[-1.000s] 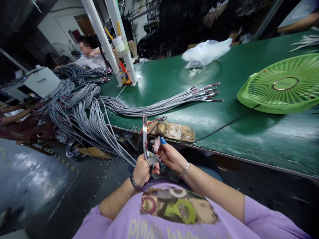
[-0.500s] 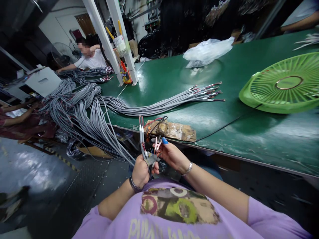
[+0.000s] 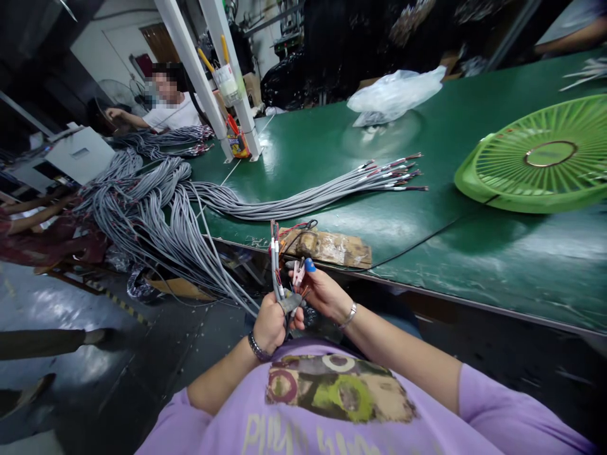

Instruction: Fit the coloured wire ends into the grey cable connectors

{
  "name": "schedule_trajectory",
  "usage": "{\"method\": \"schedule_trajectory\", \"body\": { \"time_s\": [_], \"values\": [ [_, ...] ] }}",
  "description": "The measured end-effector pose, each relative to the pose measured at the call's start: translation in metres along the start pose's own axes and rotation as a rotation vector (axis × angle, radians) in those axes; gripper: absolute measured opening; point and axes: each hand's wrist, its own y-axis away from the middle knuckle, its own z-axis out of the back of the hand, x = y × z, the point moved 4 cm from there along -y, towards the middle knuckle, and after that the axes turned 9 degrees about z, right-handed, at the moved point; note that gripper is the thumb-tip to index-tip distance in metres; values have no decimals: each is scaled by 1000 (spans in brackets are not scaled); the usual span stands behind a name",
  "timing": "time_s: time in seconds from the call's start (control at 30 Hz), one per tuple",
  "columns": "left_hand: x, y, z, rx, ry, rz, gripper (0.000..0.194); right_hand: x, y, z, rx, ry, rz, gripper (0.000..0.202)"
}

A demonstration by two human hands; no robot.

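Note:
My left hand (image 3: 271, 323), a dark beaded bracelet at its wrist and a grey covering on its thumb, is closed around grey cables (image 3: 275, 262) in front of my body. Their stripped ends point upward, showing thin red and dark wires. Close beside it, my right hand (image 3: 328, 294) pinches a small pale pink clip-like piece (image 3: 298, 274), with blue tape on the thumb. Fine coloured wires show between the two hands, but whether the clip touches them is hard to make out. The other right fingers are partly hidden.
A bundle of grey cables (image 3: 294, 205) lies across the green table (image 3: 403, 237), joining a big heap (image 3: 156, 189) at left. A taped cardboard piece (image 3: 336, 248) lies at the edge. A green fan (image 3: 550, 155) and plastic bag (image 3: 396, 95) lie beyond. A co-worker (image 3: 175, 107) sits behind.
The cable ends in my left hand have shifted slightly right and stand more upright. The pink piece has turned a little in my right hand. Someone's leg has appeared at left.

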Motion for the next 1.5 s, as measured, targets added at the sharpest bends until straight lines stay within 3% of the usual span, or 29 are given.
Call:
{"method": "schedule_trajectory", "body": {
  "time_s": [0.33, 0.47, 0.7, 1.03, 1.5],
  "values": [
    [1, 18, 5, -84, 70, -94, 28, 2, 13, -2, 136, 10, -81, 35],
    [-1, 19, 3, -154, 93, -179, 26, 5, 14, -1, 100, 79, -23, 25],
    [-1, 14, -2, -222, 69, -207, 26, 3, 8, 3, 89, 163, 84, 41],
    [3, 9, -2, -218, 17, -206, 27, 0, 3, 3, 80, 31, 0, 36],
    [5, 7, 0, -185, -12, -182, 32, 0, 3, 0, 57, 52, 16, 39]
  ]
}}
